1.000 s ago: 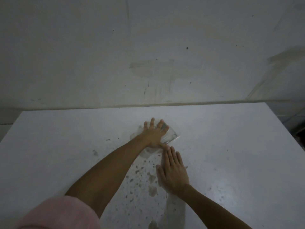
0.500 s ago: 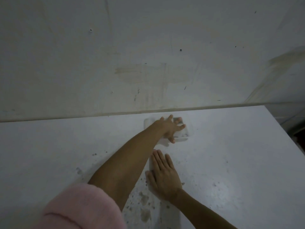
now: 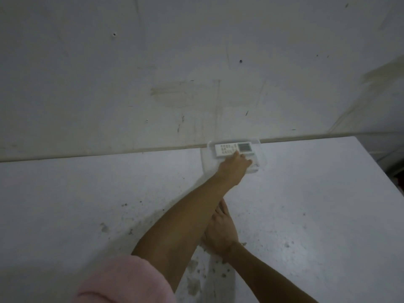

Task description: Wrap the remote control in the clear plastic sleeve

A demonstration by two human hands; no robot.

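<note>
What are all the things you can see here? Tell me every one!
White remote control with grey screen: one, white, at the far table edge by the wall, lying sideways inside the sleeve.
Clear plastic sleeve: one, see-through, flat under and around the remote.
White speckled table: one, white with dark spots near the person.
Grey scuffed wall: one, grey, behind the table.
Pink sleeve: one, pink, on the left arm, bottom of view.
Left hand: one, reaching far, fingers on the remote.
Right hand: one, flat on the table, partly under the left forearm.
</note>
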